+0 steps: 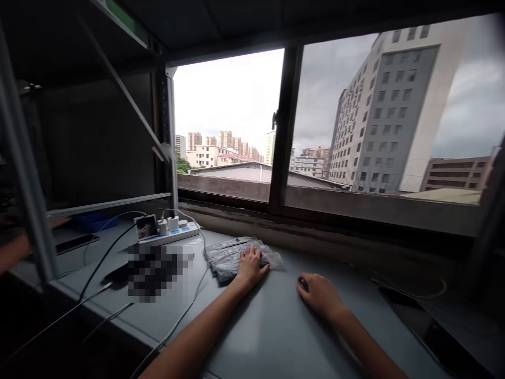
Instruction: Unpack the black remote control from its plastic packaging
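My left hand (251, 266) rests palm down, fingers spread, on a stack of clear plastic bags with dark contents (231, 257) on the grey table (272, 331). My right hand (319, 295) lies on the table to the right of the bags, fingers curled over a small dark thing I cannot make out.
A white power strip (169, 233) with plugged chargers and cables sits at the left by a metal shelf post (23, 163). A phone (74, 243) lies further left, near another person's arm (13, 250). A dark flat device (430, 331) lies at the right. A window runs behind the table.
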A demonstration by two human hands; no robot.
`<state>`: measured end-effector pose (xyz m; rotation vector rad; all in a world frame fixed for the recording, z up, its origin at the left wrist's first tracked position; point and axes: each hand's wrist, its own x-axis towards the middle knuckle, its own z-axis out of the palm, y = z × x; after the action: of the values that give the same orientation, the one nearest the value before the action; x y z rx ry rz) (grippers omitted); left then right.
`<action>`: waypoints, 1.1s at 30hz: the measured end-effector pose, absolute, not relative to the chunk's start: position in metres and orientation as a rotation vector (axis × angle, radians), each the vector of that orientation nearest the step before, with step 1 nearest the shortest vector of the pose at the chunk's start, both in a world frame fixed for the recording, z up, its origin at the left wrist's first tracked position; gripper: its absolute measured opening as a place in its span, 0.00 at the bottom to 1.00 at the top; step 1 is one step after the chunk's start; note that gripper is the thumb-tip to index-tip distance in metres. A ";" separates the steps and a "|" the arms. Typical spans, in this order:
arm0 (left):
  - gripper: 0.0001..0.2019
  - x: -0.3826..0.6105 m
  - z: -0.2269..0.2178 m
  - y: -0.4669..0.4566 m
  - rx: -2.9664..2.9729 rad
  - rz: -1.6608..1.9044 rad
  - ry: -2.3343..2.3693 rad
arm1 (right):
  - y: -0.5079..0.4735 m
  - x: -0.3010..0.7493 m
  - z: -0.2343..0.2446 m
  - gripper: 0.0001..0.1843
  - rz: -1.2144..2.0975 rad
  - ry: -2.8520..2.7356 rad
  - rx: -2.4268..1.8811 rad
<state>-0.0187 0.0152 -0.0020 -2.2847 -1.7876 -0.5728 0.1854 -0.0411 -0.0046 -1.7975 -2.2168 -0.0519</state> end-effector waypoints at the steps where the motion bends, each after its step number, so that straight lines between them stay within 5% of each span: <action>1: 0.18 -0.018 -0.002 0.014 -2.322 -0.572 -1.771 | -0.041 0.185 -0.006 0.13 -0.061 -2.224 -1.798; 14: 0.20 0.005 -0.014 0.000 -2.732 -0.580 -1.197 | -0.036 0.195 -0.017 0.14 -0.075 -2.139 -1.823; 33: 0.18 0.010 -0.004 -0.007 -2.797 -0.530 -1.144 | -0.033 0.194 -0.013 0.06 -0.028 -2.076 -1.764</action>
<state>0.0104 -0.0070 -0.0043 -2.7970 -1.1440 -0.5302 0.1938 -0.0327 -0.0130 -1.7636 -2.0760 -0.0281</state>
